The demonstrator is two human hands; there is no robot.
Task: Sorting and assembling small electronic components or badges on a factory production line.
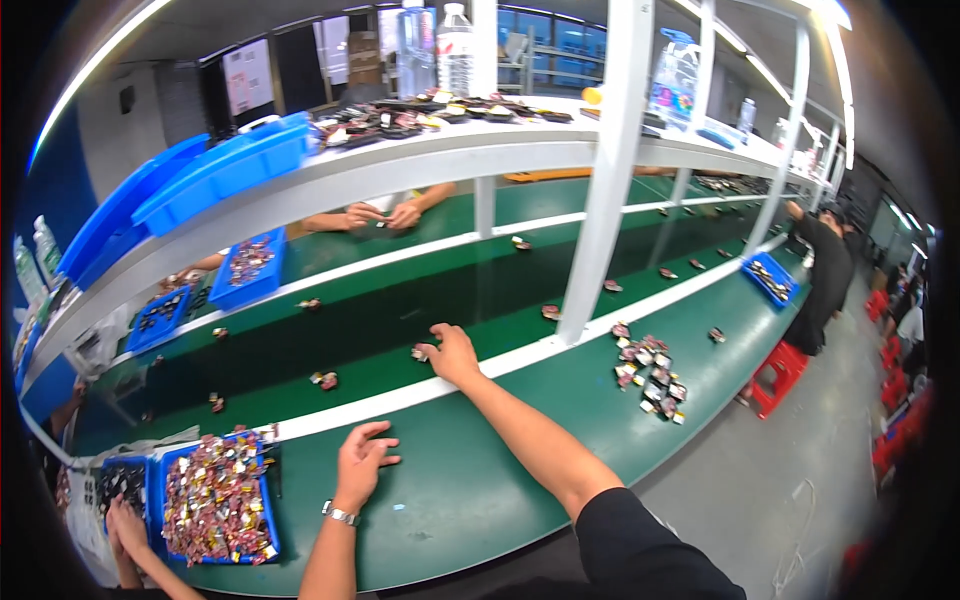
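My right hand reaches over the dark green conveyor belt. Its fingertips are at a small electronic part with pinkish, white and dark bits, and the fingers partly hide the grip. My left hand, with a metal watch at the wrist, hovers over the green worktop, fingers spread and holding nothing. To the right on the worktop lies a loose pile of similar small parts. One more part sits apart from it.
A blue bin heaped with parts stands at left, beside another person's hands. Across the belt are a co-worker's hands. White posts and a loaded shelf rise over the belt. A red stool stands at right.
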